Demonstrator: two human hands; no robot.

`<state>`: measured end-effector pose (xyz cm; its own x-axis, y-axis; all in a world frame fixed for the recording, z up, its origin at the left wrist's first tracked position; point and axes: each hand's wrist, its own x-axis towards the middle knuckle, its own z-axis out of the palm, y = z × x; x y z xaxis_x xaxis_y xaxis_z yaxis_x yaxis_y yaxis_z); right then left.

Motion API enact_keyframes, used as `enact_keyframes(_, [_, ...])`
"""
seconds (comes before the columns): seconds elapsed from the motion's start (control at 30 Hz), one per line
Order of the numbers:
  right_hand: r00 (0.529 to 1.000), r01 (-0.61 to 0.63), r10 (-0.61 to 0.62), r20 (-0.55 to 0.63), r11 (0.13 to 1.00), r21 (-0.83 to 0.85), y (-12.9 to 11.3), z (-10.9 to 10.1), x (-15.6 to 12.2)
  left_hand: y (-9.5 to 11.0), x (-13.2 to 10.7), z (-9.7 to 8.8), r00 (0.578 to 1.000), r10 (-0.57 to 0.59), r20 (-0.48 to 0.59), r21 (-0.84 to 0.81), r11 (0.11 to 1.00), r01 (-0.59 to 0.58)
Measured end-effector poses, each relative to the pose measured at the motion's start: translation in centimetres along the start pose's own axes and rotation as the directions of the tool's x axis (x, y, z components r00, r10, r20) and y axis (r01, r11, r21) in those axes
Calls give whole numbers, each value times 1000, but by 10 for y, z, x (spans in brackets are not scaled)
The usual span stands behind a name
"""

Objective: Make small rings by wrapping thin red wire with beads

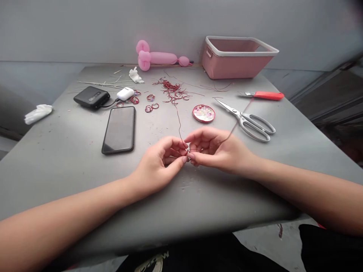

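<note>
Tissue (pixel 38 113): crumpled and white, far to the left of the left hand, at the table edge.
Power bank (pixel 91 97): black, beyond and left of the left hand; a cable joins it to a white earbud case (pixel 125 93).
Phone (pixel 119 129): screen dark, lying flat just left of the left hand and a little beyond it.
Left hand (pixel 159 166): thumb and forefinger pressed together, pinching the red thread (pixel 179 128) at its near end.
Red thread: it runs from the pinch away from both hands to a tangled heap of red thread (pixel 172 90); small red rings (pixel 151 107) lie left of that line.
Right hand (pixel 215 149): fingers curled, fingertips meeting those of the left hand on the same thread; a second strand seems to leave it toward the right, but it is blurred.
Risk: I judge the thin thread may slip out of the pinch if the fingertips loosen, and a pull may drag the tangled heap tighter.
Round dish (pixel 203 113): pink rim, beyond the right hand, filled with pale and pink beads; a snagged thread could tip it, I think.
Scissors (pixel 249 121): lying open, right of the dish.
Cutter (pixel 265 95): red handle, beyond the scissors.
Pink basket (pixel 236 56): far beyond the right hand; its inside appears bare, though the bottom is hidden.
</note>
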<state>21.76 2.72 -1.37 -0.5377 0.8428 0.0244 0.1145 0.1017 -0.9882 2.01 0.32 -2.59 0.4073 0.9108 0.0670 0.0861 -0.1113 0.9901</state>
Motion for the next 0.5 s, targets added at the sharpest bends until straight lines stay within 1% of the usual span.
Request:
enact_keyframes(0.07, [1000,14,-14,-7,1000,1,1,0,0,-1,0,0,1000,18,-15,22,1000,-18])
enact_keyframes(0.13, [1000,-7,8,-30,1000,21,1,-2,1,-1,0,0,999,20,-34,8,1000,-20])
enact_keyframes(0.2, [997,-57,59,-41,998,36,0,-3,2,-1,0,0,999,-6,-54,-26,1000,5])
enact_keyframes(0.3, [989,-146,147,-8,987,64,-2,-5,3,-1,0,0,995,-58,-76,-54,997,54])
enact_keyframes(0.37, [981,-195,195,8,976,94,-3,-4,4,-1,0,0,995,-66,-68,-58,996,63])
enact_keyframes(0.5, [965,-260,262,3,957,129,-8,-2,5,0,1,-1,997,-69,-45,-58,996,66])
